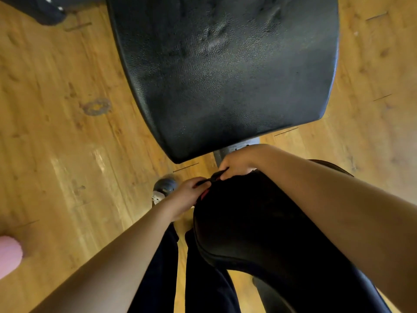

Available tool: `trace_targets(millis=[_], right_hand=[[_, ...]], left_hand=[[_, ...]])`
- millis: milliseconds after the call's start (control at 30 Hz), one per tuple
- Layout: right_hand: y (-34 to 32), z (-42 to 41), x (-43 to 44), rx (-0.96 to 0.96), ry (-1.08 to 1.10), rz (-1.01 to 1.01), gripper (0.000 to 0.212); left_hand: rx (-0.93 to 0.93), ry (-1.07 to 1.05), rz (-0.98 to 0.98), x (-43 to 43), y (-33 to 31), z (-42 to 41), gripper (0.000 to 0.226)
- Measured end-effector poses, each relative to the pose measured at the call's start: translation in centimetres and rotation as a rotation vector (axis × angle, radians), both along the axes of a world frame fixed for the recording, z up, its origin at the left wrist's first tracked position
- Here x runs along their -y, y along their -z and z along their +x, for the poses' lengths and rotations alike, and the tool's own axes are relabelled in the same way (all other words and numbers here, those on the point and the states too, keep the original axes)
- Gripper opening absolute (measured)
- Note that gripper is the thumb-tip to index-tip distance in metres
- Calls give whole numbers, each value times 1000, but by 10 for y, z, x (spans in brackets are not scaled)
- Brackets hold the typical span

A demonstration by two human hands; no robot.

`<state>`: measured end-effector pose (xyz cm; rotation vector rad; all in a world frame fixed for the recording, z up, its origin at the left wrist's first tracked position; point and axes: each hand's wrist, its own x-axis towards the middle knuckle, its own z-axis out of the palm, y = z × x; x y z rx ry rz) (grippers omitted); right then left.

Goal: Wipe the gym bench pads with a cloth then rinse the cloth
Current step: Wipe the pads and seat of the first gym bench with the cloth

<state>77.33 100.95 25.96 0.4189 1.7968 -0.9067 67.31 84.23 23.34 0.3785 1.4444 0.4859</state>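
A large black bench pad fills the upper middle of the head view. A smaller black pad lies closer to me, below it. At that pad's far end both my hands meet. My left hand and my right hand each pinch an end of a dark cloth, a narrow strip stretched between them. A bit of red shows beneath my left hand at the pad's edge. Most of the cloth is hidden by my fingers and lost against the black pad.
Wooden floor surrounds the bench. A grey metal frame piece joins the two pads. My shoe is on the floor left of the near pad. Dark equipment sits at the top left, a pink object at the left edge.
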Motion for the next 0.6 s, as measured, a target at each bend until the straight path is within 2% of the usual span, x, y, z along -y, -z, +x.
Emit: trace_targets(millis=[133,267,367,467,600], right_hand=[[-1,-12,13,-11,-38,2,32],[-1,-27,33,-55,10,-84,25],[2,-41,47,-43,-73,-94,33],[5,-49,55,-23,-148,-58,36],[1,-36,55,-57,-20,-48,32]], left_hand=[[-20,-64,4,18,-6,-4,26],[-13,-147,-2,44,-22,-14,26],[54,-134,-21,56,-28,-15,32],[6,-125,-68,54,-23,-9,30],[77,-261,-100,56,-30,-4,23]])
